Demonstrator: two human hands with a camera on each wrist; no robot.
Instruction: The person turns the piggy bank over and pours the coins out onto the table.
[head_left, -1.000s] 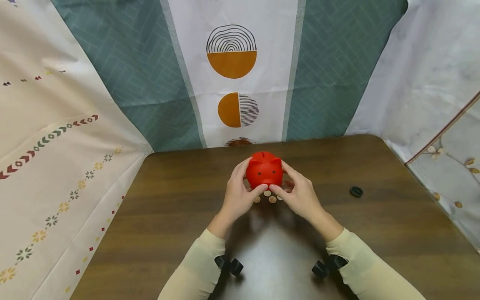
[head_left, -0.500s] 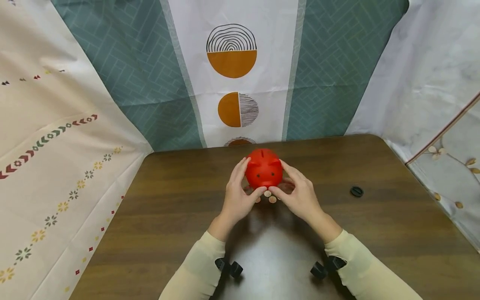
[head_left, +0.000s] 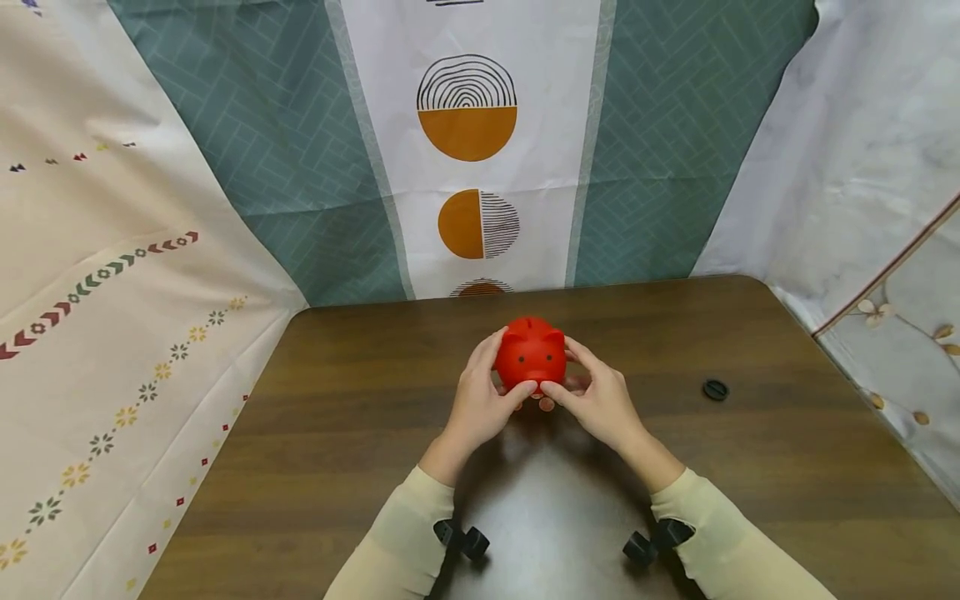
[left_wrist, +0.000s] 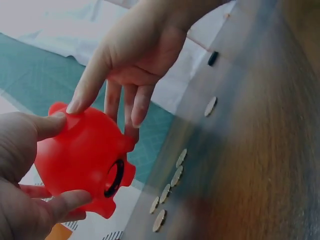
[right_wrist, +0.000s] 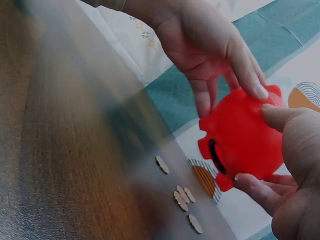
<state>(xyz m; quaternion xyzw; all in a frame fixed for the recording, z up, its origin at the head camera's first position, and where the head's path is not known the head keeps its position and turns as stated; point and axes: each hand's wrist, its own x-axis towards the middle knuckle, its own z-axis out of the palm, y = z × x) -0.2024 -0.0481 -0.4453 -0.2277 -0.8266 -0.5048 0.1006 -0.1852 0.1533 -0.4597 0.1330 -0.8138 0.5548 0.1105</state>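
A red piggy bank [head_left: 531, 357] is held off the table between both hands, its snout toward the person and the coin slot on top. My left hand [head_left: 480, 404] grips its left side, and my right hand [head_left: 600, 402] grips its right side. Both thumbs meet near the snout, while the other fingers wrap around the sides and beneath. In the left wrist view, a round black-rimmed opening [left_wrist: 114, 178] shows in the belly between the feet. Several coins [left_wrist: 177, 176] lie on the table under the bank, mostly hidden from the head view.
A black round plug [head_left: 715, 390] lies on the brown wooden table [head_left: 360, 417] to the right of the hands. Patterned cloths [head_left: 300, 150] hang behind the table and along both sides.
The piggy bank tipped slightly forward, then back, and now sits lower in the head view, covering more coins. Both hands kept their grip. The head view shifted slightly.
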